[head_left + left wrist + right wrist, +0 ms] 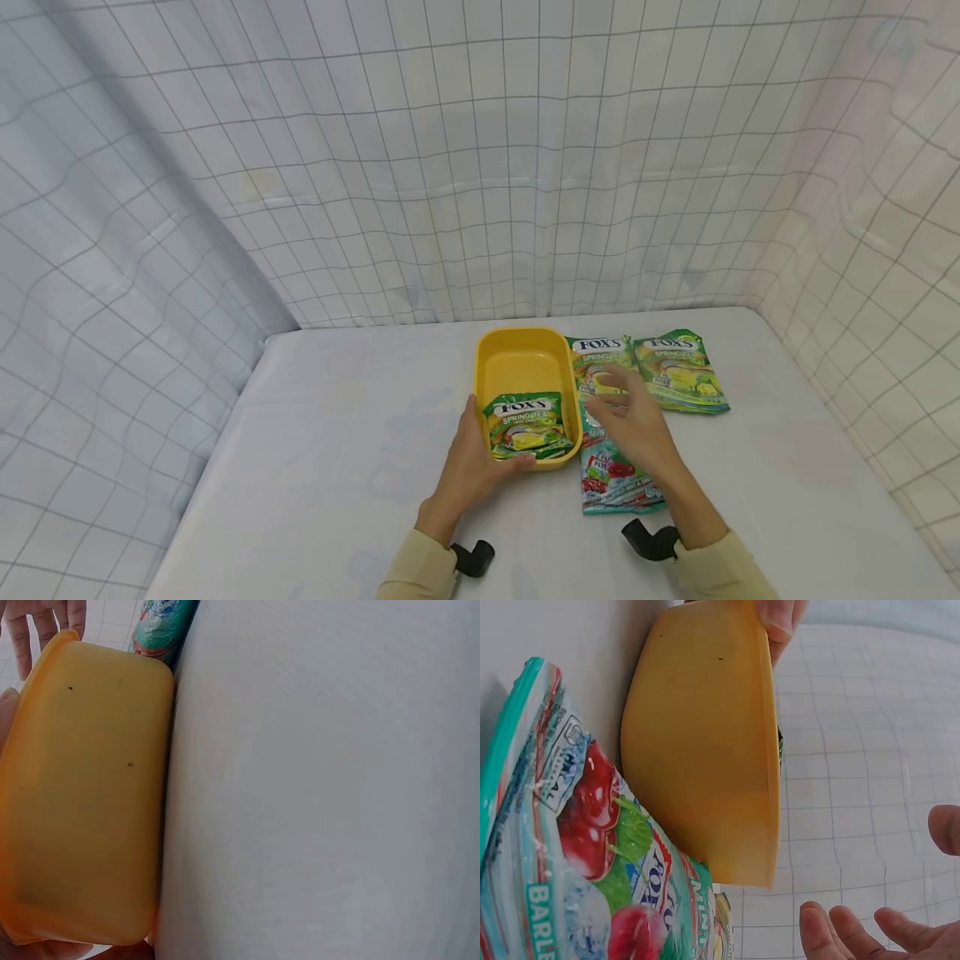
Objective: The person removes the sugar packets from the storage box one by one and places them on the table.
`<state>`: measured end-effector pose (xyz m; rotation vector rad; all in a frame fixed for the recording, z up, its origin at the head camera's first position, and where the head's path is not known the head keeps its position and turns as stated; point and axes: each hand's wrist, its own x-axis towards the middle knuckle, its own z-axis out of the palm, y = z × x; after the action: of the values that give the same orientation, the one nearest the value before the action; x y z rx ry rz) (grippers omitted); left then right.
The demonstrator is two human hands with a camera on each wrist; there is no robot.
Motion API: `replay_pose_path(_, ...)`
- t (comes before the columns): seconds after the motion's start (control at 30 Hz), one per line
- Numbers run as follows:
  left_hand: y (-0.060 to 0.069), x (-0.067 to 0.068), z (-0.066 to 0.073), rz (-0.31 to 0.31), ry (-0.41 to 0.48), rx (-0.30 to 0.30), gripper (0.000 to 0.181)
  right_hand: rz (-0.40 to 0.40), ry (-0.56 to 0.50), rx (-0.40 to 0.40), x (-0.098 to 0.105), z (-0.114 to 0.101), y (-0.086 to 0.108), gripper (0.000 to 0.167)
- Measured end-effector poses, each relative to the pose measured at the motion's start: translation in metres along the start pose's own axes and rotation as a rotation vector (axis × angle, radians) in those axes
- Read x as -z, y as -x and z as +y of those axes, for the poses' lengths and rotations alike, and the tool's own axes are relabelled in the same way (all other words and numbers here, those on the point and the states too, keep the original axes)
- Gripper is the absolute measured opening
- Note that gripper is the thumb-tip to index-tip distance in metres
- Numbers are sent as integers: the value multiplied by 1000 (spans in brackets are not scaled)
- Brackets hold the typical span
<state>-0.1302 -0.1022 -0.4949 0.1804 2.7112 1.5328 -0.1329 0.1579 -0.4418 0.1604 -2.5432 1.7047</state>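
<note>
A yellow plastic tub (525, 367) stands on the white table, with a green candy bag (527, 425) marked FOX'S Spring Tea lying in its near half. My left hand (472, 467) grips the tub's near left corner, thumb over the near rim and fingers along the left side. To the right of the tub, my right hand (637, 425) hovers with spread, slightly bent fingers and holds nothing. Below it lies a teal candy bag (637, 847) with red fruit printed on it, close against the tub and partly hidden by the hand in the head view.
Two more green candy bags, one (592, 354) beside the tub's far right side and another (678, 371) farther right, lie on the table (337, 433). A white gridded curtain (450, 167) hangs behind and on both sides.
</note>
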Motion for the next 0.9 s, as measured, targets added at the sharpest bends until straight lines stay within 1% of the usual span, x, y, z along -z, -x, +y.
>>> replay_pose_path(0.13, 1, 0, 0, -1, -7, -2, 134, -38, -33, -22, -4, -4, -3, 68)
replay_pose_path(0.27, 1, 0, -1, -4, -2, -5, 134, -71, -37, -72, -8, -9, -6, 71)
replay_pose_path(0.33, 1, 0, -1, -5, 2, -7, 134, -88, -42, -85, -11, -11, -6, 74)
replay_pose_path(0.6, 3, -1, -1, -9, -4, 14, 135, -150, -75, -74, -20, -16, -7, 79)
replay_pose_path(0.77, 2, 0, 0, -5, 5, -11, 133, -177, -93, -94, -27, -21, -9, 79)
replay_pose_path(0.9, 1, 1, 0, -5, 4, -8, 134, -202, -92, -108, -33, -23, -11, 79)
